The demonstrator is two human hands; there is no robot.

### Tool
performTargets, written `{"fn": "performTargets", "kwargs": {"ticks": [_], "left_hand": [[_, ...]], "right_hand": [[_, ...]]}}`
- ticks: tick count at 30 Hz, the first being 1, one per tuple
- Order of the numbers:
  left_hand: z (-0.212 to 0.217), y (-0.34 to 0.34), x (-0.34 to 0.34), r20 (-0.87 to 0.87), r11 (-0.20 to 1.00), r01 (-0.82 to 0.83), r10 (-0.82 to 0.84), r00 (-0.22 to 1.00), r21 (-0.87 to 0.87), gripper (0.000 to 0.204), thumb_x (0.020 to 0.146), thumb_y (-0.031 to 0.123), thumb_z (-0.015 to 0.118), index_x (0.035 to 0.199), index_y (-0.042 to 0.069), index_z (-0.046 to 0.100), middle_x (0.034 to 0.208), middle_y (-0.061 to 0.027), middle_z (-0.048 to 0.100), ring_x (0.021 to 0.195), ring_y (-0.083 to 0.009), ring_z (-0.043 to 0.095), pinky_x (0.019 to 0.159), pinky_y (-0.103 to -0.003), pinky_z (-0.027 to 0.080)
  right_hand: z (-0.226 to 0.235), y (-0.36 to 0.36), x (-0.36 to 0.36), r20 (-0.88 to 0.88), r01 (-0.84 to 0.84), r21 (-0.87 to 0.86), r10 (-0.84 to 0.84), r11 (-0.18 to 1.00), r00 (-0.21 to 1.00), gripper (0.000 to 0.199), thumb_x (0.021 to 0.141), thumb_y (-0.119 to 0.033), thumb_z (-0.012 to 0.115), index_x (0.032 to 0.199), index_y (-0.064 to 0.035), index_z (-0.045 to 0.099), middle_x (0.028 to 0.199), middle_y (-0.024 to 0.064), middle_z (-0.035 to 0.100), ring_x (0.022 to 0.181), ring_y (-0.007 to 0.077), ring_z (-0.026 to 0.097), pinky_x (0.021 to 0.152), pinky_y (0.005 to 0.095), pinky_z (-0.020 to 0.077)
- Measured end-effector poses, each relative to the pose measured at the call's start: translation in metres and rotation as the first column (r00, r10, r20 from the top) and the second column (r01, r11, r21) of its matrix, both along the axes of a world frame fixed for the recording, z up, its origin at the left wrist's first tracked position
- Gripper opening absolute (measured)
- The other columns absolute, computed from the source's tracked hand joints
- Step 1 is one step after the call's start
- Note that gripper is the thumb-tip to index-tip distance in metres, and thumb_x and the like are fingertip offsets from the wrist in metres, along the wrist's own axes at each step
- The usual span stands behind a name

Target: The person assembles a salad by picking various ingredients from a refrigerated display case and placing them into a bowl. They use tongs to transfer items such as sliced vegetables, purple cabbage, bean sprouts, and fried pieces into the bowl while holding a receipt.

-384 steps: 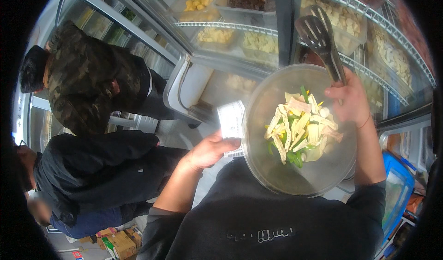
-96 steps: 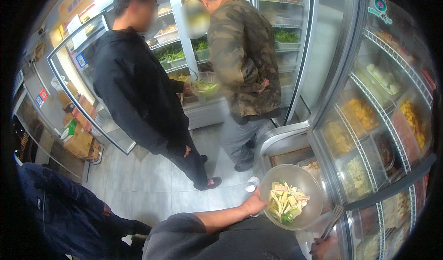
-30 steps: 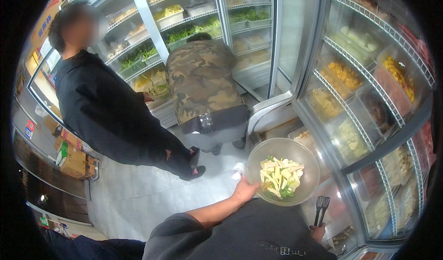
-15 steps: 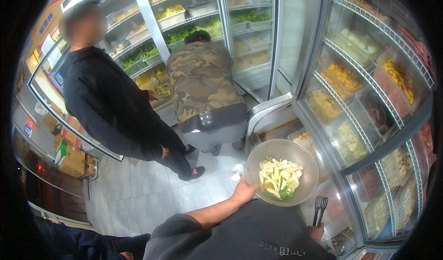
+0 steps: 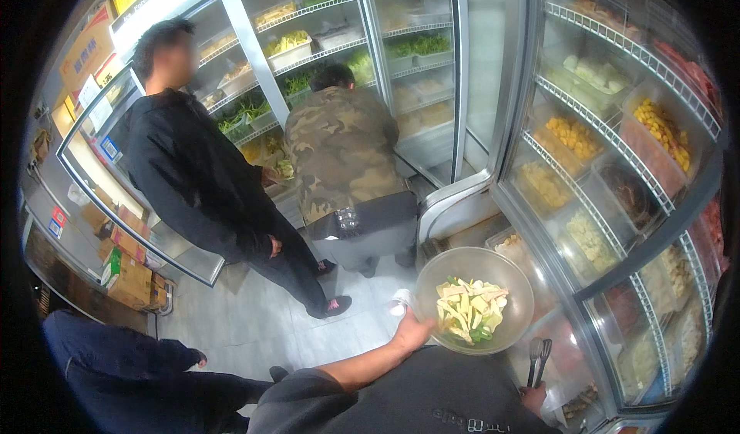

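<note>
My left hand (image 5: 414, 331) grips the near left rim of a large translucent bowl (image 5: 515, 280) in front of my body. Inside the bowl lies a heap of pale yellow strips and pieces with some green leaves (image 5: 472, 311). A small white object (image 5: 399, 303) shows just beyond my left fingers; I cannot tell what it is. My right hand (image 5: 533, 397), low at my right side, is closed round the handle of black tongs (image 5: 539, 357) whose heads point up. Part of that hand is hidden behind my dark shirt.
An open-fronted fridge (image 5: 570, 295) at the right holds tubs of food on wire shelves. Ahead, a person in a camouflage jacket (image 5: 339, 149) bends at another fridge beside a person in black (image 5: 193, 179). A dark-clothed person (image 5: 116, 357) stands lower left. Cardboard boxes (image 5: 127, 280) are at the left.
The view has shifted slightly. The dark-clothed person at lower left shows much more now. The person in black has turned their head toward the fridge. My hands keep hold of bowl and tongs.
</note>
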State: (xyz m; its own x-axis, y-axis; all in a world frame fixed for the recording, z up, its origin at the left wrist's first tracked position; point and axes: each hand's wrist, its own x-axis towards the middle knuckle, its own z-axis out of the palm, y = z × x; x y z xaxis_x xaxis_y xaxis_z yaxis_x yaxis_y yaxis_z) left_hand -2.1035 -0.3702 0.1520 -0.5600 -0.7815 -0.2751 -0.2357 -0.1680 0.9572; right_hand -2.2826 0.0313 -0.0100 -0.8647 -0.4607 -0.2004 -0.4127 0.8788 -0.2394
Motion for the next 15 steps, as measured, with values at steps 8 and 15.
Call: {"fn": "performTargets", "kwargs": {"ticks": [8, 15], "left_hand": [[0.008, 0.003, -0.004, -0.018, 1.0, 0.015, -0.014, 1.0, 0.021, 0.047, 0.075, 0.005, 0.058, 0.12, -0.004, 0.048, 0.104, -0.0139, 0.061, 0.094, -0.0243, 0.06, 0.082, -0.034, 0.049], [-0.006, 0.0, -0.005, -0.084, 1.0, 0.007, -0.008, 0.996, -0.011, 0.044, 0.075, 0.004, 0.058, 0.118, -0.004, 0.05, 0.1, -0.0134, 0.062, 0.09, -0.0235, 0.061, 0.078, -0.034, 0.05]], "right_hand": [[-0.005, 0.003, -0.006, 0.319, 0.339, -0.239, -0.256, 0.91, 0.912, 0.022, 0.052, -0.022, 0.069, 0.071, -0.0137, 0.074, 0.094, 0.0175, 0.058, 0.085, 0.0349, 0.059, 0.078, 0.0396, 0.0484], [-0.039, 0.014, -0.007, 0.171, 0.249, -0.295, -0.205, 0.923, 0.964, 0.015, 0.052, -0.019, 0.068, 0.064, -0.0119, 0.071, 0.087, 0.0166, 0.054, 0.075, 0.0359, 0.058, 0.07, 0.0414, 0.0487]]}}
